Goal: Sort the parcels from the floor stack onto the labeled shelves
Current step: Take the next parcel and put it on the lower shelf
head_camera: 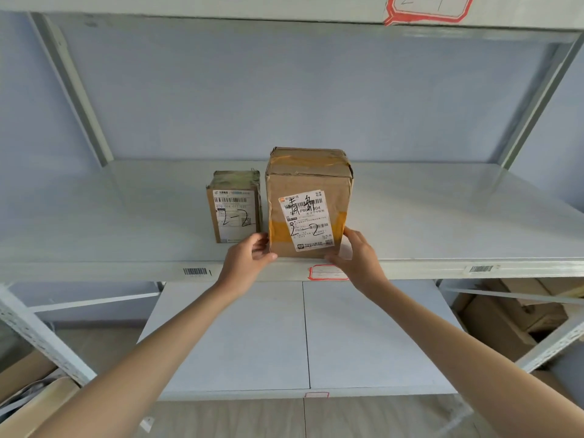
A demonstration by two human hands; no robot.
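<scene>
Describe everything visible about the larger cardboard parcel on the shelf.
The larger cardboard parcel is a brown, creased box sealed with yellowish tape, standing upright near the front edge of the shelf. A white shipping label with barcodes and handwritten "2-2" faces outward. The left hand and right hand hold its lower sides. The smaller parcel stands close beside it.

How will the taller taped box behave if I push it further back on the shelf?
The taller box looks stiff, its cardboard faces holding square. Standing on end, it might tip if pushed high, so both hands, left hand and right hand, sit low. It should slide on the smooth shelf.
</scene>
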